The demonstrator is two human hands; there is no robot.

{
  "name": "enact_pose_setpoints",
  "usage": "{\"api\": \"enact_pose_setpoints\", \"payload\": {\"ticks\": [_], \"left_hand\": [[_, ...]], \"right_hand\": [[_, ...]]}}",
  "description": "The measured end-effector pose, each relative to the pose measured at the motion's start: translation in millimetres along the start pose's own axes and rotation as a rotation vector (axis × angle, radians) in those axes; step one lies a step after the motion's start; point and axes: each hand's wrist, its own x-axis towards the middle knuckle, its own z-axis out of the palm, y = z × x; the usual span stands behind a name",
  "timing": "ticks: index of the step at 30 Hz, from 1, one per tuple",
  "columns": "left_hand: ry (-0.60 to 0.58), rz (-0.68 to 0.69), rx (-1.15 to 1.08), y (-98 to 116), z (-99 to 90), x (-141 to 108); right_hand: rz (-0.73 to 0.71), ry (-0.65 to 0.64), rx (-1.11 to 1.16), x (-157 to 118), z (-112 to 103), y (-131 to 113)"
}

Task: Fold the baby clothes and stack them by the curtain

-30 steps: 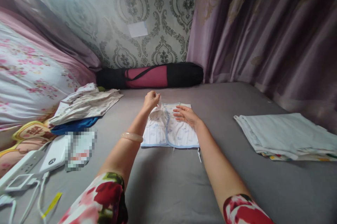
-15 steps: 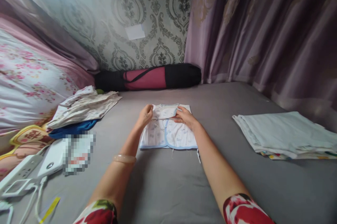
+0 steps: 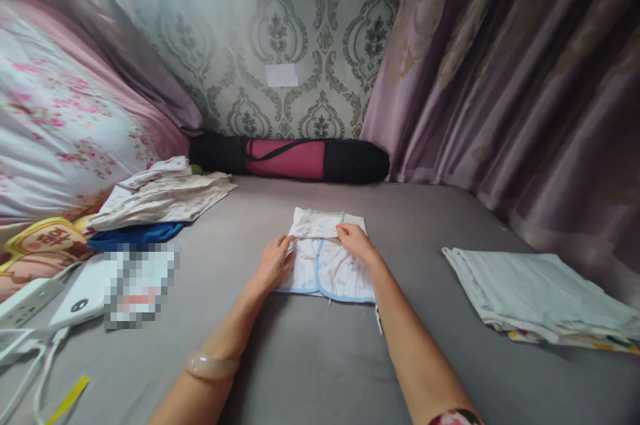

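"Baby shirt point(image 3: 345, 275), laid out flat on the grey bed point(image 3: 310, 365), directly in front of the person. A pale band, apparently a sleeve point(image 3: 317, 226), lies across its upper part."

"What does each hand do?"

"The right hand point(image 3: 354, 240) pinches the lower edge of the band between thumb and fingertips. The left hand point(image 3: 277, 260) rests at the shirt's left side, its fingers curled; whether it grips any cloth cannot be told."

"How is the step in hand, seemingly the laying of that sleeve, best done?"

"Draw the band level, so that its lower edge runs straight across the chest. A light pinch should suffice, since the cloth looks thin and a hard tug could drag the front panels askew. The left hand would do well to steady the side while the creases are smoothed outward."

"And the trim?"

"The blue trim point(image 3: 299, 291) along the hem serves as a guide for straightness. The white cord point(image 3: 379, 321) hangs out past the hem near the right forearm, where it might catch."

"What lies farther out?"

"Folded cloths point(image 3: 520, 282) well to the right; a loose pile of clothes point(image 3: 160, 200) to the left; a long bag point(image 3: 285, 158) against the wall."
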Motion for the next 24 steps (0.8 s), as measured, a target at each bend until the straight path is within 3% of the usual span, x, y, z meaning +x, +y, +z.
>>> {"api": "enact_pose_setpoints", "payload": {"ticks": [7,13,18,24], "left_hand": [[0.034,-0.002,-0.019,6.5,-1.1,-3.9],[0.065,0.009,-0.035,6.6,-3.1,-7.0],[0.039,-0.008,-0.003,8.3,-7.4,-9.0],[0.052,-0.044,0.002,7.8,-6.4,-8.5]], "right_hand": [[0.009,0.079,-0.510,-8.0,-7.4,-32.6],[-0.161,-0.111,-0.599,-3.4,17.3,-66.3],[-0.124,-0.217,-0.591,-2.1,36.6,-56.0],[-0.059,-0.337,-0.557,4.4,33.9,-48.5]]}}
